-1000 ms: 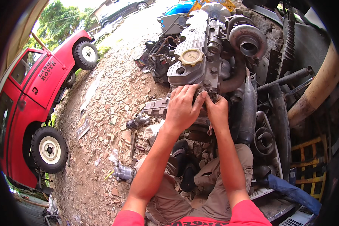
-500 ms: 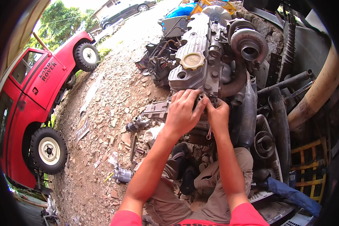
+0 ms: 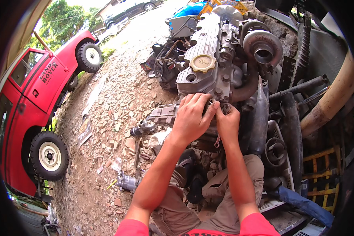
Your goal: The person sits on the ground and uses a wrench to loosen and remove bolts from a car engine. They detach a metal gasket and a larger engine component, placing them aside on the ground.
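A grey metal engine (image 3: pixel 198 47) with a ribbed valve cover and a pale yellow cap (image 3: pixel 202 63) stands in front of me. My left hand (image 3: pixel 193 118) rests at its near end, fingers bent and pressed on the metal, thumb toward the right hand; whatever is between them is hidden. My right hand (image 3: pixel 228 120) is beside it, fingers closed at the same spot, with a wrench (image 3: pixel 218 142) hanging down from its grip. A turbocharger (image 3: pixel 262 47) is on the engine's right side.
At left a red off-road vehicle (image 3: pixel 35 90) stands on gravel (image 3: pixel 98 165). Loose metal parts (image 3: pixel 128 181) lie left of my legs. Exhaust pipes (image 3: pixel 293 133), a bamboo pole (image 3: pixel 326 102) and a yellow crate (image 3: pixel 322 181) crowd the right. A dark car (image 3: pixel 126 15) is in the distance.
Both hands appear slightly lower in the picture than a second ago, still at the same spot on the engine. The wrench's lower end has shifted slightly down and left.
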{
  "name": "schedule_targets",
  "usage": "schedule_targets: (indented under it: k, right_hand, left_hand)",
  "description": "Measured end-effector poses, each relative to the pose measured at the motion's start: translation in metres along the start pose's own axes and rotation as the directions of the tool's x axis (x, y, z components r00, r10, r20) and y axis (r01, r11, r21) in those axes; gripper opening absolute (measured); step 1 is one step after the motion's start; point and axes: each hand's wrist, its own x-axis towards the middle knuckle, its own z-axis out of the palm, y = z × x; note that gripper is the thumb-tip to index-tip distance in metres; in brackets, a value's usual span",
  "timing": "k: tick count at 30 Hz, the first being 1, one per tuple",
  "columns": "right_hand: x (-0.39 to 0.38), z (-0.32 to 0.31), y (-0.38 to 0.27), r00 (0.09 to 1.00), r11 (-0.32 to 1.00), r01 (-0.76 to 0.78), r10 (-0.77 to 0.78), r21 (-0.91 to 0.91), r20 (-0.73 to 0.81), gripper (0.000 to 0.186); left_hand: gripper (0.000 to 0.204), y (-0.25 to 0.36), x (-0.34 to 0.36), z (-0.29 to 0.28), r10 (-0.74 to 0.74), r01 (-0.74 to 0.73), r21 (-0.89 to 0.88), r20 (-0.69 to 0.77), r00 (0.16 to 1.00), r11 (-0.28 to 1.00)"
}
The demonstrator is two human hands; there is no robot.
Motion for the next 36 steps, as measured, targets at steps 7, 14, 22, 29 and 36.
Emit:
schedule_targets:
  k: [7,14,22,29,36]
  right_hand:
    - [0.005,-0.002,0.006,0.999,0.991,-0.030,0.027,0.130,0.023,0.017]
    - [0.012,-0.007,0.017,1.000,0.997,-0.019,0.017,0.080,0.024,0.022]
    - [0.012,-0.005,0.020,1.000,0.998,0.018,-0.019,0.054,0.019,0.027]
    - [0.007,0.000,0.011,1.000,0.996,0.001,-0.001,0.088,-0.002,0.026]
    - [0.004,-0.004,0.006,1.000,0.990,0.017,-0.019,-0.139,-0.015,0.029]
  left_hand:
    - [0.040,0.000,-0.001,0.000,-0.006,0.006,-0.006,0.002,1.000,1.000]
    - [0.039,0.000,0.000,0.000,0.009,-0.009,-0.001,0.005,1.000,1.000]
    - [0.039,0.000,0.000,-0.001,0.004,-0.004,-0.004,0.012,1.000,1.000]
    - [0.038,0.000,-0.001,-0.002,0.008,-0.008,0.003,0.006,1.000,1.000]
    - [0.038,0.000,0.000,-0.002,0.018,-0.018,-0.002,0.011,1.000,1.000]
